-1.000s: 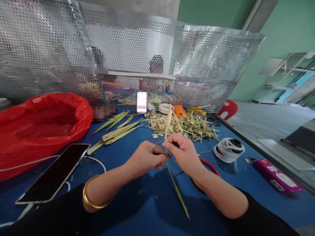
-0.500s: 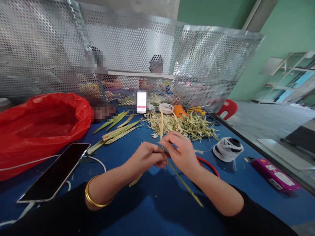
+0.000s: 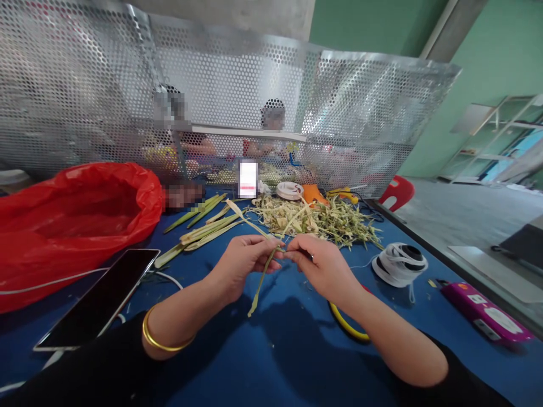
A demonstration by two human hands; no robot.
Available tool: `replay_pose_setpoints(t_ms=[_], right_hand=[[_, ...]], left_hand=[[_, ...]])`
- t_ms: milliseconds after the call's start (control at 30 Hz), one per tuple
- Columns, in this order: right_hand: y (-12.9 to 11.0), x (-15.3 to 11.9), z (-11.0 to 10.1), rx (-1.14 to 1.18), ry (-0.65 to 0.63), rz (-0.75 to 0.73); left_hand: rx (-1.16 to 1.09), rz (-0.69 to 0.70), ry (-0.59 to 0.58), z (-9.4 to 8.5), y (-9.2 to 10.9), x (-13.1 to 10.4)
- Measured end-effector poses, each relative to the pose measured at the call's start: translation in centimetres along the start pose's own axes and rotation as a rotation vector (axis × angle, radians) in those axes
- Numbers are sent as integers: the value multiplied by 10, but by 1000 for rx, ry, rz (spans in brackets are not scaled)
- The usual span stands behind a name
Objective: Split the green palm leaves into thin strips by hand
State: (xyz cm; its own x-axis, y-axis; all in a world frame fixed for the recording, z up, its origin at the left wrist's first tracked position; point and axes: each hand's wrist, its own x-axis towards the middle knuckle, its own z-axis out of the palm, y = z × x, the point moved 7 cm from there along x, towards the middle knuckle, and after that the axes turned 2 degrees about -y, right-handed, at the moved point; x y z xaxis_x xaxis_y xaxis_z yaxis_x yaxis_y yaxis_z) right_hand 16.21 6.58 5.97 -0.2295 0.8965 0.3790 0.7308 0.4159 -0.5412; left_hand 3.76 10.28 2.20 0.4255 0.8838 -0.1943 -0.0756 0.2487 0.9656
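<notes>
Leaf strip (image 3: 260,282) swung left, open tabletop (image 3: 237,362) beneath.

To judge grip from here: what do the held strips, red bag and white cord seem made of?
Held strips: likely plant leaf, partly dried; matt, ranging from green to straw. Red bag: probably thin plastic film; shiny, with creases and bright highlights. White cord: perhaps textile; matt, loose loops, exact fibre unclear.
</notes>
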Motion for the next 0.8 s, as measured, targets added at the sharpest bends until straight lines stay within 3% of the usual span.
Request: replay_pose_setpoints(t_ms=[267, 533, 800], right_hand=[[-3, 1, -6, -12, 59, -84], [8, 4, -10, 63, 115, -28], [26, 5, 13, 712, 51, 301]], left_hand=[[-186, -12, 73, 0, -7, 0], [-140, -13, -33, 5, -5, 1], [-35, -51, -52, 13, -14, -2]])
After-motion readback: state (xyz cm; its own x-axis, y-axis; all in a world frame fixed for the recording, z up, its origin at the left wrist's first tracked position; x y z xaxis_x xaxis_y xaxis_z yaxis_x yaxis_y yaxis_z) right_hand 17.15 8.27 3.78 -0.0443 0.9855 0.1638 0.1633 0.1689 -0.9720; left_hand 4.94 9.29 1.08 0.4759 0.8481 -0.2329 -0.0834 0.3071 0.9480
